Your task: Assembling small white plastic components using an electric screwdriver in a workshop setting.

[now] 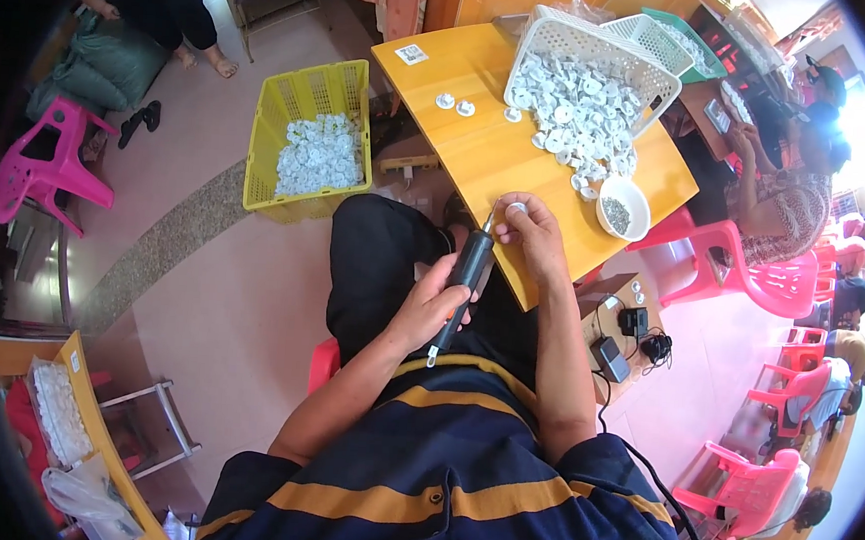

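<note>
striped shirt (369, 504) fills the foreground as a seated person's left grip (422, 307) clasps a black power screwdriver (469, 262); the right grip (536, 235) pinches a small white part (518, 207) near its tip, at the edge of a yellow worktop (484, 154), where white parts (571, 105) spill from a tipped basket (585, 40).
</note>
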The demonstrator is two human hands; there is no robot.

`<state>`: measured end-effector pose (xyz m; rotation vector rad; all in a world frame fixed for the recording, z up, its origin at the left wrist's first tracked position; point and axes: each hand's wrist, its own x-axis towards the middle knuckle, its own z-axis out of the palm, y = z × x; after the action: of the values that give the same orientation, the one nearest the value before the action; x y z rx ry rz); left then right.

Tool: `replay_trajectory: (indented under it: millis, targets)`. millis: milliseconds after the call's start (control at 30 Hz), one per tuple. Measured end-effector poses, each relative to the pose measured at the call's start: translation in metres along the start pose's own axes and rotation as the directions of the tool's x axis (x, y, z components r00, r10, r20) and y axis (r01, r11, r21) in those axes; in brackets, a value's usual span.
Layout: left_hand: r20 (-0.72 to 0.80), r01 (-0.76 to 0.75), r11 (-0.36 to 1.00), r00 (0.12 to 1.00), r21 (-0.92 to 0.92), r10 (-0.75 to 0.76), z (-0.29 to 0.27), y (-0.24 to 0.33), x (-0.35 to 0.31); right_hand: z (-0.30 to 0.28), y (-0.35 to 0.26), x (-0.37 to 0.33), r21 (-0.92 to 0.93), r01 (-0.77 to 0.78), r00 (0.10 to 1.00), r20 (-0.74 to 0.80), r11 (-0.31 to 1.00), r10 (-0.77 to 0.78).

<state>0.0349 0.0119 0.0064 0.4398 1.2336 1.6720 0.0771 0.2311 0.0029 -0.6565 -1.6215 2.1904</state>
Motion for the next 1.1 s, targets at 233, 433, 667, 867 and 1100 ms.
replay_trajectory:
  millis: [233,433,667,867,1100]
  targets:
    - [0.017,-0.004,1.000,1.000,0.024,0.003,-0.001,0.000,0.000,0.007,-0.005,-0.002,-0.012,-0.041,0.998,0.049,0.999,0.041]
    - [0.038,-0.003,0.999,0.999,0.035,0.002,-0.001,0.001,0.001,0.007,-0.004,0.001,-0.044,-0.021,0.999,0.028,0.999,0.022]
    - [0.046,-0.007,0.999,0.999,0.050,0.005,-0.001,0.001,0.000,0.002,-0.003,0.004,-0.058,-0.023,0.999,0.035,0.998,0.026]
    - [0.069,-0.032,0.994,0.997,0.108,0.025,0.000,0.005,-0.002,-0.008,-0.021,0.009,-0.154,-0.078,0.991,0.096,0.985,0.093]
    - [0.060,-0.001,0.994,0.998,0.108,-0.006,0.003,0.008,-0.003,-0.021,-0.031,0.013,-0.273,-0.080,0.969,0.206,0.959,0.139]
